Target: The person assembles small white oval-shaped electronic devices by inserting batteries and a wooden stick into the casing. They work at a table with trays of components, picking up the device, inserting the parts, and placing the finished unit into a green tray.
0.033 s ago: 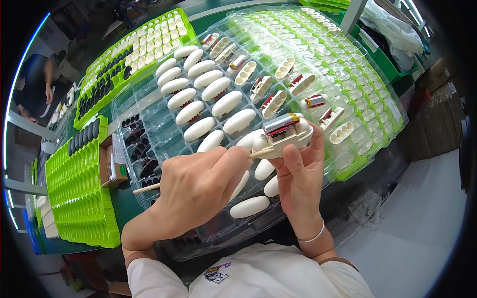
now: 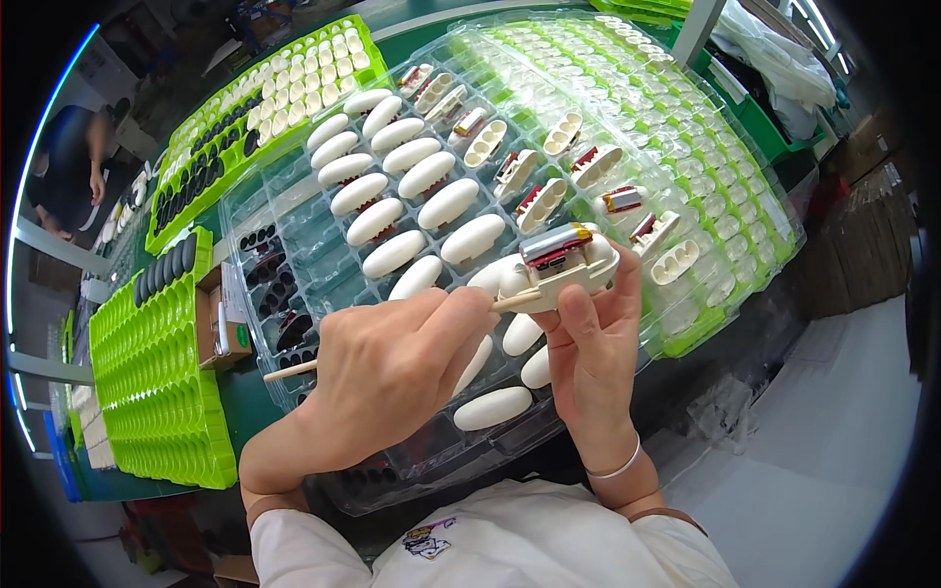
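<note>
My left hand (image 2: 392, 377) is closed around a thin pale wooden stick (image 2: 290, 371), whose far tip touches the near edge of a white oval casing (image 2: 569, 291). The fingers and thumb of my right hand (image 2: 600, 358) grip that casing from its right end, tilted above the tray. On the casing sits a silver cylindrical battery (image 2: 554, 242) with yellow tape at one end. A red circuit board (image 2: 547, 264) lies just under the battery. Below both hands, a clear compartment tray (image 2: 312, 257) holds white oval shells (image 2: 447, 204) and opened casings (image 2: 540, 206) with red boards.
Green trays filled with clear pieces (image 2: 725, 211) stand at the right under clear plastic. At the left are a ridged green tray (image 2: 162, 392) and a small cardboard box (image 2: 209, 323). Black parts (image 2: 274, 279) fill the clear tray's left side. A person (image 2: 74, 162) is at the far left.
</note>
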A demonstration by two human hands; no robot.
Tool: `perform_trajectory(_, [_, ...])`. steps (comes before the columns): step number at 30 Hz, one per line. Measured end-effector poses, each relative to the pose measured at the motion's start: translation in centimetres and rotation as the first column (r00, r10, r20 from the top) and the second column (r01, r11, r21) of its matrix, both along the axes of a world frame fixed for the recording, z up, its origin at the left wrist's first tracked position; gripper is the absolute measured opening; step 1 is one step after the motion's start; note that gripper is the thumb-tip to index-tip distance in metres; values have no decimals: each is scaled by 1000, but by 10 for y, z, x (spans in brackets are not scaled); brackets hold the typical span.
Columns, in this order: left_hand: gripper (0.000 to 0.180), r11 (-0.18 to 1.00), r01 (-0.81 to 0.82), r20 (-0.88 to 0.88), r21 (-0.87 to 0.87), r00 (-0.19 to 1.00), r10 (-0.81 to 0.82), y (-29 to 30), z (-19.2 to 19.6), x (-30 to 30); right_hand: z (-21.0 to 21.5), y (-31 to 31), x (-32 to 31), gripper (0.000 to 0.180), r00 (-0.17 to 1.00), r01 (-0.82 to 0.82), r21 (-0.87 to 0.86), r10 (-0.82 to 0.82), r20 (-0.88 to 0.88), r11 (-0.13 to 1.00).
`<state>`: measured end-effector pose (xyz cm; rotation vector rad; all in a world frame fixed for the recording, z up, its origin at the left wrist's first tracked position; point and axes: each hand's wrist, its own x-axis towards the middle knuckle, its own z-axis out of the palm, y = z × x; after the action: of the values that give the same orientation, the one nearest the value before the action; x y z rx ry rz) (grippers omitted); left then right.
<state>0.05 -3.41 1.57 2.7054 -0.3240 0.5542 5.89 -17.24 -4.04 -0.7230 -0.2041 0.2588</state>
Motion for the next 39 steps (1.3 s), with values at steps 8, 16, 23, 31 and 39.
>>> perform_trajectory(8, [5,990,36,-115,-135,992,-52,5,-9,3,-4,2,-2,42,997,70,-85,-66,51,994])
perform_trajectory(16, [6,975,116,-252,-190,954,-162,20,0,0,8,-47,35,46,832,245,-459,57,551,854])
perform_trajectory(23, [8,956,287,-541,-54,797,-270,46,-4,-39,52,-83,52,29,375,431,-858,810,451,279])
perform_trajectory(31, [12,896,-432,-507,-101,797,327,86,10,-81,49,-86,62,32,276,510,-839,889,367,188])
perform_trajectory(39, [16,765,-641,-363,-68,730,579,131,-5,-95,54,-87,65,32,249,551,-827,923,292,113])
